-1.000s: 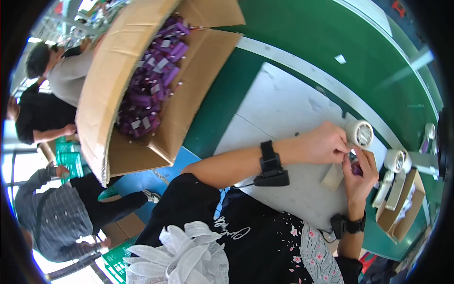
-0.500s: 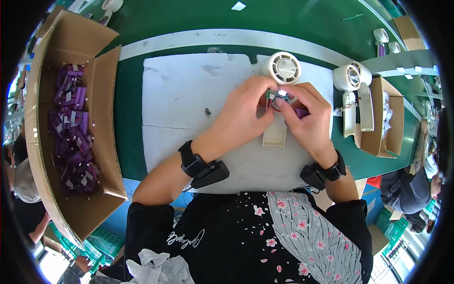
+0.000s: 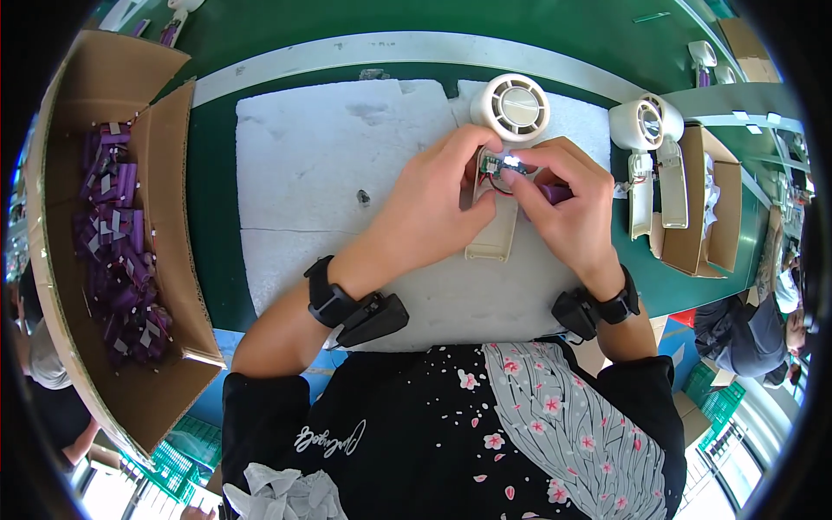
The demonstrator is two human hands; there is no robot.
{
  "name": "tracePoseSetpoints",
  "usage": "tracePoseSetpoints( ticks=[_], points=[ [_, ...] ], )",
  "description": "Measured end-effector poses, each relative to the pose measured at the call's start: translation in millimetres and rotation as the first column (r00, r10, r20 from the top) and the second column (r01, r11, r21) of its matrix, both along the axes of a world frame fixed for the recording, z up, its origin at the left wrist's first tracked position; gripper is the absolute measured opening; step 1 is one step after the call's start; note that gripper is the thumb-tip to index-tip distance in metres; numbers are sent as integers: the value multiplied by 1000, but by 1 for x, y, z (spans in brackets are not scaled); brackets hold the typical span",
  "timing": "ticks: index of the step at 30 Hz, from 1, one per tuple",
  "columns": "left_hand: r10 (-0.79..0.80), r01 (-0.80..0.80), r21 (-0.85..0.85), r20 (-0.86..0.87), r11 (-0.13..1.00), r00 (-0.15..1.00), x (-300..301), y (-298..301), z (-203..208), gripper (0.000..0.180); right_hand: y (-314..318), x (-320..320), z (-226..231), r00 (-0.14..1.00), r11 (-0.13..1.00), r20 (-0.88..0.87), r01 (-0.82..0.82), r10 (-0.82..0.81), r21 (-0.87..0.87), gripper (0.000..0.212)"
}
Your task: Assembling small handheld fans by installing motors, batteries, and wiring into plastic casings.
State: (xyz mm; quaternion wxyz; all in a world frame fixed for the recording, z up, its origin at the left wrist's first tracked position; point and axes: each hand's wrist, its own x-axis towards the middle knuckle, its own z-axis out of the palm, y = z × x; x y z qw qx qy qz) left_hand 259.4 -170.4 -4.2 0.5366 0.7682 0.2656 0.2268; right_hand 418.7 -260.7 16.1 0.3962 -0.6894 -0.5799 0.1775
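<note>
A white handheld fan lies on the foam sheet in front of me, its round head away from me and its open handle shell toward me. My left hand grips the handle's upper part from the left, thumb and fingers at its edges. My right hand pinches a small green circuit board over the handle, just below the head. A bright white spot shows on the board, and thin red and black wires run below it. Under my right hand sits a purple battery, partly hidden by the fingers.
A deep cardboard box on the left holds many purple batteries. White foam covers the green table. At right lie more opened fans beside a smaller cardboard box. A pale rail crosses behind.
My left hand has come down around the handle, and the circuit board now lies closer over the shell. The whole view has shifted slightly.
</note>
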Motion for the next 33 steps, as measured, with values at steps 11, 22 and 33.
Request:
tracePoseSetpoints(
  ticks=[11,22,33],
  points=[
    [-90,111,-141,146,984,985,-2,13,-5,34,-2,1,-3,991,995,125,-58,48,76,20],
    [-58,67,-141,61,988,996,-2,10,-5,33,-1,-3,0,965,988,256,-88,54,123,21],
    [-62,76,-152,94,986,994,-2,11,-3,33,-3,-5,4,952,992,302,-92,61,91,20]
  ],
)
